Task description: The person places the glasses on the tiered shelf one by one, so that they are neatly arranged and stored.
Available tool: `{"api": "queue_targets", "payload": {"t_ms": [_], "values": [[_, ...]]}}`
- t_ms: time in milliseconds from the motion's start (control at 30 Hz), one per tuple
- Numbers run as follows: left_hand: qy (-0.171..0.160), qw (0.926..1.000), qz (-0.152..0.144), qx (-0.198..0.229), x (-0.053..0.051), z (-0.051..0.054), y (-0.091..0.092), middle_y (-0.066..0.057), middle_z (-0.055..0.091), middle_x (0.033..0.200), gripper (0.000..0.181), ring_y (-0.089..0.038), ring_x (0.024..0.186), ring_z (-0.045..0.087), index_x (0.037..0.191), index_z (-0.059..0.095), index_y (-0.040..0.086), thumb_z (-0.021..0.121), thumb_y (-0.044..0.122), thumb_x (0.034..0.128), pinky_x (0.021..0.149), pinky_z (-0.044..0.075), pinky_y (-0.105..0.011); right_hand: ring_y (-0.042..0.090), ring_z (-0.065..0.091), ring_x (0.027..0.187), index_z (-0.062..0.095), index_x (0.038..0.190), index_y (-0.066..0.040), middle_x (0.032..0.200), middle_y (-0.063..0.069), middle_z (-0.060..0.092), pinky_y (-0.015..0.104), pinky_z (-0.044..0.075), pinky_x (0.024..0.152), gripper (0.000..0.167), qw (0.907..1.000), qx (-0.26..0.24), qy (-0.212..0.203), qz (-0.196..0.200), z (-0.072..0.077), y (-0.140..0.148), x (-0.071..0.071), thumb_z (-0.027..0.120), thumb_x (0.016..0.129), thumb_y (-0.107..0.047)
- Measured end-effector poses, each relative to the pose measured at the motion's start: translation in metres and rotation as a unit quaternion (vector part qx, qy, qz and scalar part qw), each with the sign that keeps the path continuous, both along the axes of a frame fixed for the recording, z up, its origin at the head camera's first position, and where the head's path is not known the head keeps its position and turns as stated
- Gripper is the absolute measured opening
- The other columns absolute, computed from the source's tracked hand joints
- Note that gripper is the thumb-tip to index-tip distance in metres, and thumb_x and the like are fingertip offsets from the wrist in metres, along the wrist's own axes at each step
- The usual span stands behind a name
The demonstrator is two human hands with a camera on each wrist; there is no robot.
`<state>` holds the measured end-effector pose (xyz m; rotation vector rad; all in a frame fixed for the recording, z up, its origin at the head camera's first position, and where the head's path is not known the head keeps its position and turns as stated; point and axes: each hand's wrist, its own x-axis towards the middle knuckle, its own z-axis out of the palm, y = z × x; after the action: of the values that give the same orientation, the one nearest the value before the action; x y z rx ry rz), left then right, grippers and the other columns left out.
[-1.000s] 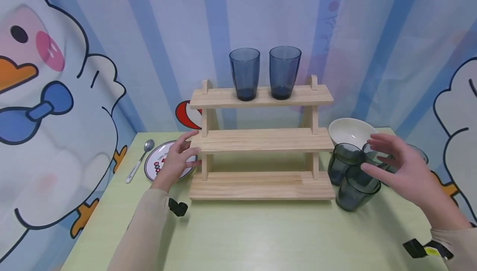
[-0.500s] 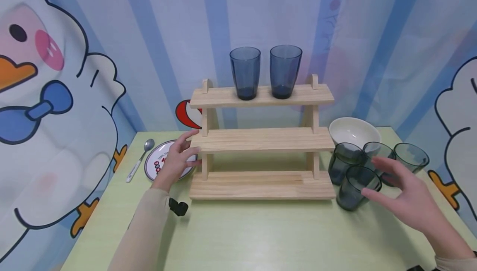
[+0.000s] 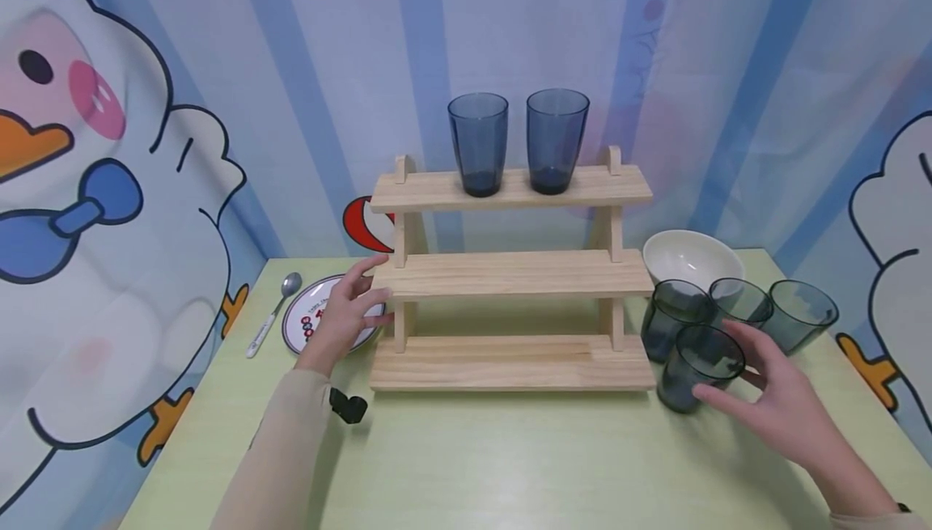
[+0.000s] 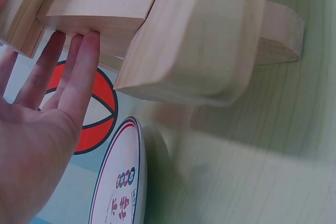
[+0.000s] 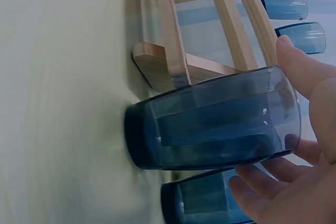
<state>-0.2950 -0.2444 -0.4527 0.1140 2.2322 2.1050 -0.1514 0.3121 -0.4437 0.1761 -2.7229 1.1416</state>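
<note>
Beside the left end of the three-tier wooden rack (image 3: 510, 273), my left hand (image 3: 342, 320) rests its fairly straight fingers against the frame; the left wrist view shows the fingertips of that hand (image 4: 47, 124) on a wooden side piece (image 4: 100, 11). At the right, my right hand (image 3: 782, 400) curls round the upper part of the nearest blue-grey glass (image 3: 688, 376), thumb in front and fingers behind. In the right wrist view the hand (image 5: 315, 182) is at the rim of this glass (image 5: 210, 124), whose base stands on the table. Two glasses (image 3: 478, 146) (image 3: 557, 142) stand upright on the top shelf.
Close behind the held glass are more glasses (image 3: 666, 324) (image 3: 801, 315) and a white bowl (image 3: 688, 259). A plate (image 3: 306, 315) and a spoon (image 3: 273, 315) lie on the table (image 3: 510, 465) at left. A patterned curtain (image 3: 328, 69) hangs behind the rack.
My right hand has moved down from above the glasses and closed round the nearest one. The left hand, rack and glasses have stayed in place.
</note>
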Motion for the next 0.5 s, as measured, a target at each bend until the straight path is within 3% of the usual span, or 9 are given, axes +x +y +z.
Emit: {"api": "queue_targets", "payload": {"t_ms": [200,300,400,433,500], "values": [[0.001,1.0000,0.001,-0.002,-0.001,0.000,0.000,-0.021,0.048,0.155,0.061,-0.043,0.136,0.054,0.159,0.045,0.026,0.065,0.014,0.1030,0.097,0.058,-0.058,0.053,0.048,0.133,0.025,0.163,0.001,0.151,0.034,0.045,0.068,0.049,0.098,0.102,0.9992,-0.029,-0.025,-0.009,-0.007,-0.004,-0.005,0.087,0.089,-0.032],[0.001,1.0000,-0.001,0.002,-0.001,0.001,0.000,-0.021,0.048,0.155,0.061,-0.044,0.136,0.054,0.159,0.045,0.025,0.065,0.014,0.1028,0.097,0.058,-0.058,0.052,0.049,0.132,0.025,0.162,0.000,0.150,0.033,0.046,0.038,0.061,0.095,0.101,0.9985,-0.045,-0.030,-0.012,-0.010,-0.005,-0.006,0.087,0.089,-0.030],[0.001,1.0000,-0.002,0.004,0.000,0.000,0.000,-0.021,0.048,0.154,0.060,-0.043,0.135,0.054,0.158,0.046,0.026,0.066,0.014,0.1025,0.096,0.059,-0.057,0.054,0.049,0.133,0.027,0.162,0.000,0.151,0.033,0.045,0.007,0.052,0.085,0.100,0.9975,-0.057,-0.037,-0.016,-0.014,-0.005,-0.007,0.087,0.088,-0.030],[0.000,1.0000,-0.002,0.003,0.000,0.000,-0.001,-0.020,0.049,0.154,0.060,-0.043,0.135,0.054,0.158,0.046,0.027,0.066,0.015,0.1024,0.096,0.059,-0.056,0.054,0.049,0.133,0.027,0.162,0.000,0.151,0.033,0.044,0.002,0.046,0.082,0.100,0.9971,-0.062,-0.041,-0.017,-0.015,-0.005,-0.007,0.087,0.088,-0.030],[-0.001,1.0000,-0.002,0.002,0.000,0.000,-0.001,-0.019,0.049,0.154,0.060,-0.043,0.135,0.054,0.157,0.047,0.028,0.067,0.016,0.1023,0.096,0.059,-0.055,0.054,0.048,0.134,0.028,0.161,0.000,0.152,0.034,0.043,0.003,0.048,0.084,0.099,0.9963,-0.068,-0.048,-0.020,-0.018,-0.006,-0.007,0.087,0.088,-0.029]]}}
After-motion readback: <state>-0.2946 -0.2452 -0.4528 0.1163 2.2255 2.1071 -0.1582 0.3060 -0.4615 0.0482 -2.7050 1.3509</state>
